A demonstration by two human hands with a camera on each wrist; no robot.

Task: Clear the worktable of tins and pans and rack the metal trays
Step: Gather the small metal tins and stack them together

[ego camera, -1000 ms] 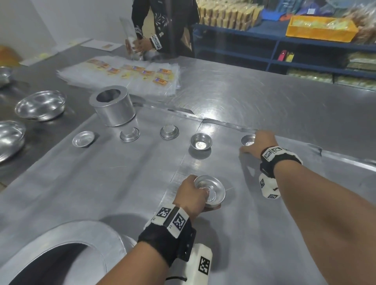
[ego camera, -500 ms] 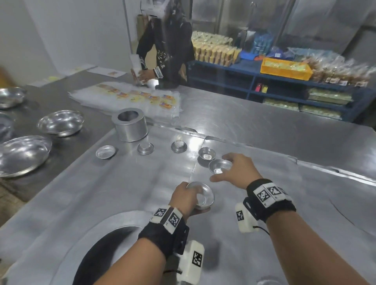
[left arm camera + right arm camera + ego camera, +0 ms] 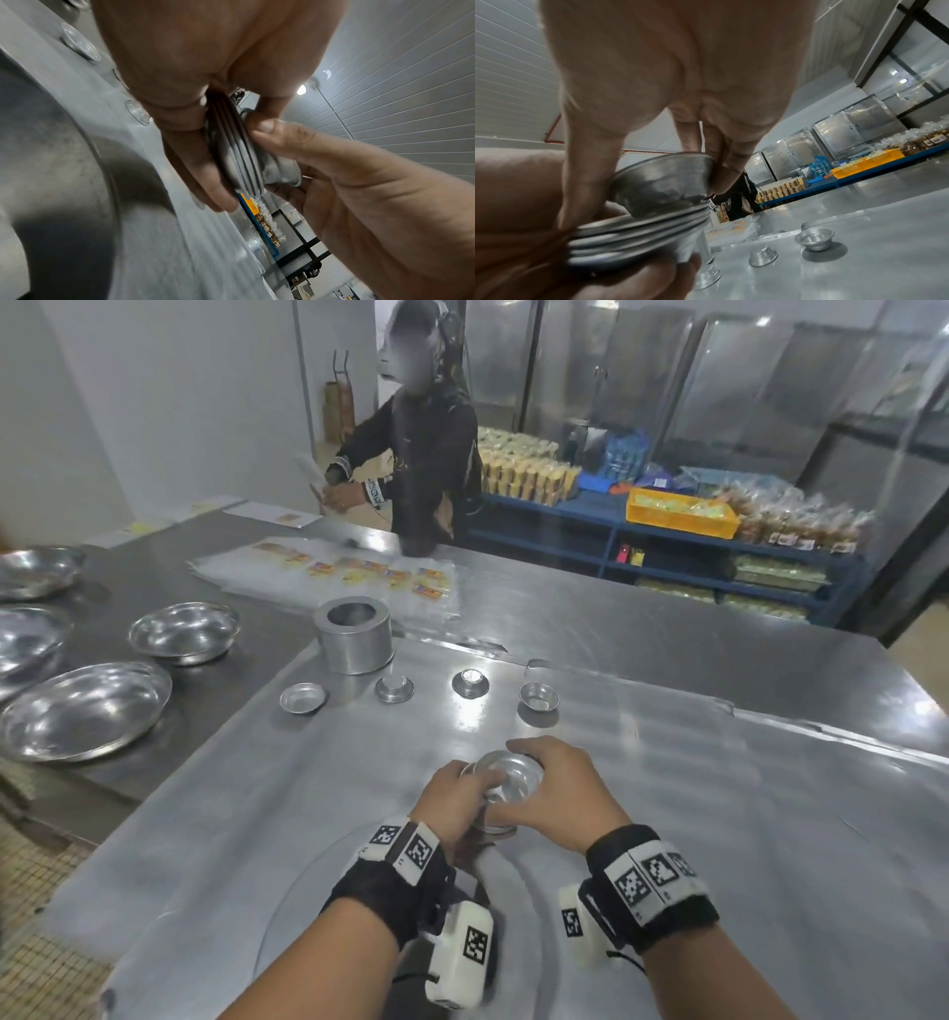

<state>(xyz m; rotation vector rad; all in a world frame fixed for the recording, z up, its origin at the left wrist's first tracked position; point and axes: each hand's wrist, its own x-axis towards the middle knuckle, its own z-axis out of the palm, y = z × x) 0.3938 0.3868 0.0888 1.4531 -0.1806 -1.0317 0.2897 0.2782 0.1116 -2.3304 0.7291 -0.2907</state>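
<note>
Above the near middle of the steel worktable (image 3: 667, 814), the left hand (image 3: 454, 801) grips a nested stack of small round metal tins (image 3: 639, 241), while the right hand (image 3: 560, 793) pinches one more small round metal tin (image 3: 662, 180) by its rim, its base touching the stack's top. Farther on, four small loose tins (image 3: 538, 696) lie in a row. Just beyond, toward the far edge, stands a tall cylindrical metal pan (image 3: 353, 636).
</note>
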